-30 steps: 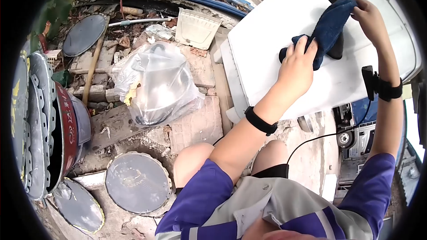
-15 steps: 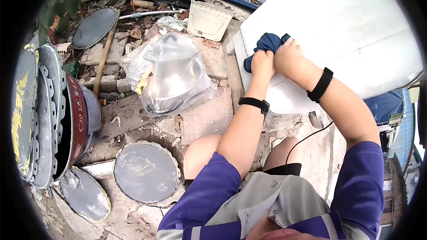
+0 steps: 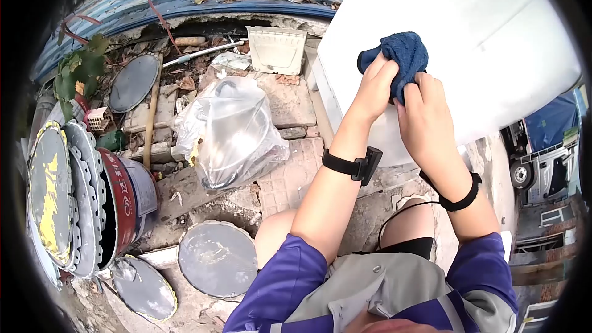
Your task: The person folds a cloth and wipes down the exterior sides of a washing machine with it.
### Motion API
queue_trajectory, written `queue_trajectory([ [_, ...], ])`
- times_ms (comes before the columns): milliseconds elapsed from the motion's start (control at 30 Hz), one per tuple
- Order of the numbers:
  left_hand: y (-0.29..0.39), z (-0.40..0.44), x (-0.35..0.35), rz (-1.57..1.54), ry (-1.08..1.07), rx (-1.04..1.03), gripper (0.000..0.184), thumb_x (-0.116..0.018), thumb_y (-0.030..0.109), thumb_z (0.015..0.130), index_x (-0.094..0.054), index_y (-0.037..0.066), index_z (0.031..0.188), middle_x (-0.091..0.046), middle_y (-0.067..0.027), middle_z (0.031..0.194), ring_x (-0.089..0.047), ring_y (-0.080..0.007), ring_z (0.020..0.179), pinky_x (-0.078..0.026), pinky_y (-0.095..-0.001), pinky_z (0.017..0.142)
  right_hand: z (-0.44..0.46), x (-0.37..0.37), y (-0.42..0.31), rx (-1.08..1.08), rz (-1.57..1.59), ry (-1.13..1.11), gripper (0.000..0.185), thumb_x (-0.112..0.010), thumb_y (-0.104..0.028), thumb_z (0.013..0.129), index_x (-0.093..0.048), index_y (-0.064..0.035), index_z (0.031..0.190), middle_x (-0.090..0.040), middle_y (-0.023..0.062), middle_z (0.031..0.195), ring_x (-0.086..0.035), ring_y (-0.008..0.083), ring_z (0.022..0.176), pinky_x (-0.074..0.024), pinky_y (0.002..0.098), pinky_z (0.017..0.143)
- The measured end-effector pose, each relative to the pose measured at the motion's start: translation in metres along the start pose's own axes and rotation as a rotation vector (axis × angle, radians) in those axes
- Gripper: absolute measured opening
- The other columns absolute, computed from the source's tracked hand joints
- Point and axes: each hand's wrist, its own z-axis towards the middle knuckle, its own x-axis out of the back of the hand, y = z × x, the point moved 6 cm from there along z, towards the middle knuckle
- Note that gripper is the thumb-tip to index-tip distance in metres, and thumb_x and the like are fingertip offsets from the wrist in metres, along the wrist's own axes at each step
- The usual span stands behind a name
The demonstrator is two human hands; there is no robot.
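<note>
A: Where do we have the dark blue cloth [image 3: 406,52]?
B: In both our hands, bunched up over the white surface [image 3: 487,31], near its left edge

A: And how are we holding it?
B: Our left grip [image 3: 375,89] is clenched on its left side, while our right grip [image 3: 427,111] pinches its lower end, fingers bent. We have the two close together

A: What have we got around the wrists?
B: A black band [image 3: 348,165] on the left and another black strap [image 3: 465,200] on the right

A: And beyond the white surface?
B: To its left we see a cream plastic tub [image 3: 276,50], a clear plastic bag [image 3: 237,132] with something shiny inside, and a wooden stick [image 3: 150,123]. Further left we can spot a red bucket [image 3: 128,194] just beside a stack of grey lids [image 3: 52,194], with a round grey lid [image 3: 217,259] near our knee
</note>
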Motion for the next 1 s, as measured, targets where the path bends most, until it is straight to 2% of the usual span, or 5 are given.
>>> queue_trajectory([
  [333,-0.004,0.005,-0.006,0.669,-0.099,0.041,0.069,-0.052,0.018,0.083,-0.028,0.006,0.147,-0.031,-0.0206,0.149,-0.022,-0.0329,0.142,-0.021,-0.0359,0.113,-0.040,-0.031,0.024,-0.123,0.485,-0.089,0.010,-0.050,0.003,0.085,-0.047,0.0046,0.095,-0.049,0.0231,0.093,-0.052,0.0399,0.079,-0.0444,0.0443,0.067],
  [400,-0.013,0.007,0.013,0.603,0.006,0.093,0.063,-0.048,0.018,0.088,-0.029,0.003,0.146,-0.050,-0.0137,0.131,-0.049,-0.0224,0.117,-0.037,-0.0325,0.103,-0.040,-0.043,0.027,-0.089,0.620,-0.103,0.019,-0.049,0.004,0.085,-0.047,0.0087,0.104,-0.050,0.0288,0.109,-0.054,0.0431,0.090,-0.0469,0.0439,0.077],
  [633,-0.078,-0.040,0.097,0.836,0.308,0.237,0.057,-0.063,0.028,0.086,-0.045,0.003,0.134,-0.055,-0.0109,0.125,-0.051,-0.0179,0.114,-0.041,-0.0311,0.098,-0.037,-0.048,0.031,-0.044,0.691,-0.264,0.029,-0.043,0.001,0.092,-0.048,0.0082,0.120,-0.044,0.0267,0.134,-0.048,0.0429,0.118,-0.0408,0.0431,0.099],
  [800,-0.076,-0.067,0.079,0.403,0.543,0.328,0.062,-0.061,0.022,0.088,-0.037,-0.001,0.140,-0.047,-0.0128,0.138,-0.045,-0.0198,0.124,-0.036,-0.0306,0.104,-0.031,-0.045,0.035,-0.084,0.825,-0.417,0.031,-0.036,-0.006,0.096,-0.047,0.0087,0.121,-0.044,0.0249,0.136,-0.046,0.0398,0.122,-0.0373,0.0423,0.102],
  [1000,-0.064,-0.092,0.046,0.081,0.604,0.089,0.044,-0.065,0.014,0.084,-0.053,-0.001,0.123,-0.061,-0.0076,0.111,-0.055,-0.0148,0.104,-0.047,-0.0293,0.088,-0.018,-0.037,0.034,-0.139,0.892,-0.433,0.029,-0.035,-0.006,0.096,-0.045,0.0100,0.118,-0.040,0.0256,0.138,-0.045,0.0415,0.122,-0.0360,0.0429,0.102],
])
